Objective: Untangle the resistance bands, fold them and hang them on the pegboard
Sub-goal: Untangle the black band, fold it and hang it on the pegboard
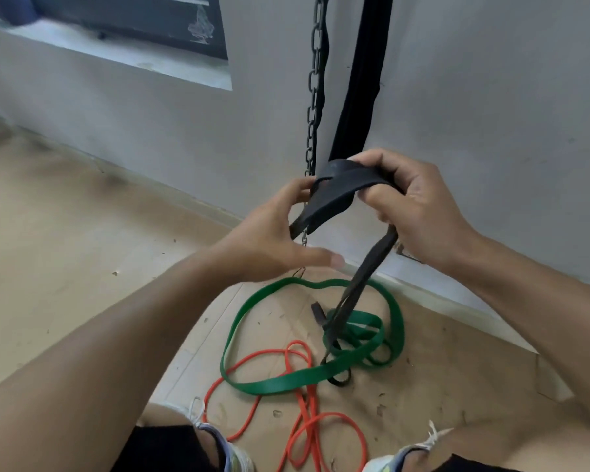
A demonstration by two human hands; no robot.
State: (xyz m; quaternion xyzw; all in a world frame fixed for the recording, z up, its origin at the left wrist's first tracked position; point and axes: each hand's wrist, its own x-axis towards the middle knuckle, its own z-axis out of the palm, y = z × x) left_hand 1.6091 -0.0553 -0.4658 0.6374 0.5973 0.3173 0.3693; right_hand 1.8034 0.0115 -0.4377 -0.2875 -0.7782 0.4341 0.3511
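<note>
Above the floor (65,212), near the wall (474,97), both hands are holding a black band (338,189) at chest height. The right hand (419,212) is gripping the folded top of it, fingers curled round the rubber and thumb pressing from below. The left hand (273,236) is touching the band's left side: its fingers are reaching up behind the loop while the thumb is sticking out straight beneath, so whether that hand is truly clamping the band or only steadying it cannot be told. From the right hand the band's two strands are hanging down together and running into the heap below.

On the floor, just in front of the person's shoes (239,454), a green band (286,379) is lying in wide loops, and the black strands are passing through its coils on the right. An orange band (307,434) is lying in loops closer to the shoes, partly under the green one.

Behind the hands a dark chain (315,97) is hanging down the wall, and just beside it, to the right, a wide black strap (361,97) is hanging too. A window (133,25) is sitting at upper left.
</note>
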